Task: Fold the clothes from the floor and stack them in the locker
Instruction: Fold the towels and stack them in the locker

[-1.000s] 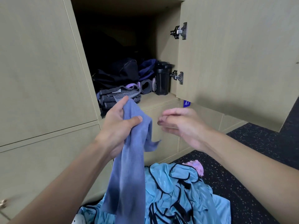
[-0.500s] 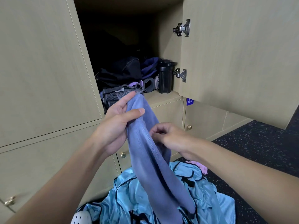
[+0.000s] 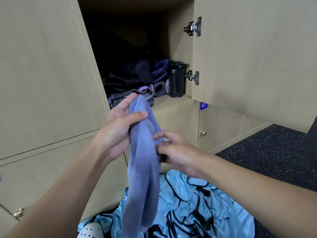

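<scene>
A periwinkle-blue knit cloth (image 3: 142,160) hangs as a long bunched strip before the open locker (image 3: 173,104), its lower end over a light-blue garment (image 3: 197,203) on the floor. The left hand (image 3: 118,129) grips its top, thumb across the front. The right hand (image 3: 176,152) pinches its right edge lower down with curled fingers; a second ago that hand was open, clear of the cloth.

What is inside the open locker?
A folded grey garment at the front, a dark bag, a rolled mat and a black bottle. The dark back is hidden.
</scene>
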A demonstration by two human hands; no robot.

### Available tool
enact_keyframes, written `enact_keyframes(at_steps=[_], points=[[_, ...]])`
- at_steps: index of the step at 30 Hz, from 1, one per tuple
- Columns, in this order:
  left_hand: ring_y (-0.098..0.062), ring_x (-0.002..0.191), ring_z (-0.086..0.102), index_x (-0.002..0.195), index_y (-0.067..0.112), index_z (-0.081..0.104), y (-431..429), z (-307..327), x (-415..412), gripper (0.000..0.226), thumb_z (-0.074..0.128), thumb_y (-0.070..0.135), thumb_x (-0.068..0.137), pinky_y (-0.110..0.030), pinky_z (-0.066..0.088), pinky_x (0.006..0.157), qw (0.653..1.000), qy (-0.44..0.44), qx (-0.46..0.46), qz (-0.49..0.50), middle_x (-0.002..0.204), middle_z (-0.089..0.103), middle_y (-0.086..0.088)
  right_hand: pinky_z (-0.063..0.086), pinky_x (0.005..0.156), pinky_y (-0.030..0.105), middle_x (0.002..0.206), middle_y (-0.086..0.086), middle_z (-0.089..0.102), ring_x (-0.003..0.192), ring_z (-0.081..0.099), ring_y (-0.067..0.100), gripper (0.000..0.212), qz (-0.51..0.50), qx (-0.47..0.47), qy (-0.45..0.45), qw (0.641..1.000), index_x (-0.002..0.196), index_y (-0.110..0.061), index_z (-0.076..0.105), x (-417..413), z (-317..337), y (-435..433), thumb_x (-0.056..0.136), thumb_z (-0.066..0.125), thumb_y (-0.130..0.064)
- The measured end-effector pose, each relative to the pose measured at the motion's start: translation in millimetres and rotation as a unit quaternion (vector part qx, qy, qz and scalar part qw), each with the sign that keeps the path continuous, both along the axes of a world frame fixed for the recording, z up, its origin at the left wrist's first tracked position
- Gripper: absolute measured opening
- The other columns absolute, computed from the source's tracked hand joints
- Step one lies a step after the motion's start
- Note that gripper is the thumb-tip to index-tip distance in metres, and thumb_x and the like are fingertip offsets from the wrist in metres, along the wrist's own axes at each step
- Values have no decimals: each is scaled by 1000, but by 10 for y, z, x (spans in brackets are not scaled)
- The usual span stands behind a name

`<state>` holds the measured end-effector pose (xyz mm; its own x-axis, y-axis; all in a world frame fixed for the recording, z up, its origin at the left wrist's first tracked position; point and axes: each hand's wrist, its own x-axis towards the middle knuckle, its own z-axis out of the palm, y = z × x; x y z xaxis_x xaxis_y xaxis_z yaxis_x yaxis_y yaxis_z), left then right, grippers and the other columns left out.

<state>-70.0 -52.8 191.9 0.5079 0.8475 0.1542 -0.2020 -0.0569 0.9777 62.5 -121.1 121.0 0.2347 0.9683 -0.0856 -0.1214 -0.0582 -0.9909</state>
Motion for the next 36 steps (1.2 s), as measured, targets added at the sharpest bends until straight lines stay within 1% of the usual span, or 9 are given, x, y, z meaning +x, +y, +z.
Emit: enact_keyframes(at_steps=[3,8,12,15,21,25,30,33,36], points=[[-11,116,65,148,25,45,76,-26,-51,72,73,3,85,-29,53,97,996,79,22,22,135,61,7,44,74,41,82,10,61,75,56,25,27,-78,40,-1,996,94,-14,65,116,121,-16,88,54,9],[-6,108,68,111,31,73,-62,-167,5,55,86,46,59,-32,54,96,968,226,107,-7,116,72,11,47,79,43,100,18,61,86,59,27,17,-155,99,43,982,94,-13,67,248,408,-56,93,59,2],[-15,82,71,94,11,75,-159,-269,153,19,83,20,80,-37,58,82,974,185,128,27,95,76,-8,54,86,44,93,19,68,84,65,31,28,-91,120,95,984,101,-11,63,258,522,-133,98,40,6],[-18,72,60,86,-2,70,-140,-272,193,22,77,19,86,-42,53,73,980,140,114,86,80,70,-15,56,85,37,85,13,68,78,65,26,30,-91,135,124,979,112,-9,52,242,510,-141,95,43,14],[-27,85,69,97,-5,69,-166,-185,230,27,59,19,99,-49,56,87,994,78,51,56,102,71,-29,46,72,38,97,18,62,88,55,29,28,1,42,14,999,99,-4,62,200,341,-171,92,68,-30],[-25,84,70,98,-8,69,-144,-185,212,32,55,20,102,-37,56,78,993,102,46,24,100,73,-26,48,76,32,89,11,68,80,63,20,13,-10,71,-3,997,96,-4,66,173,356,-177,95,64,-17],[-18,89,68,97,-4,73,-19,-177,151,29,48,10,102,-30,55,80,993,87,27,70,103,76,-8,47,53,18,76,5,64,60,60,10,12,-87,92,-1,992,95,-4,62,256,417,-204,96,63,-15],[-11,99,68,116,4,70,63,-130,68,24,57,3,96,-26,54,86,990,85,26,109,118,72,-5,44,51,17,77,7,62,63,56,13,12,-168,91,-75,979,94,-5,59,349,432,-207,96,62,-16],[-15,110,67,145,8,47,124,-119,-5,62,69,-3,88,-30,53,96,991,78,18,111,127,65,-5,44,64,27,81,3,62,73,56,16,15,-214,77,-140,964,88,-12,54,455,431,-203,95,63,-22]])
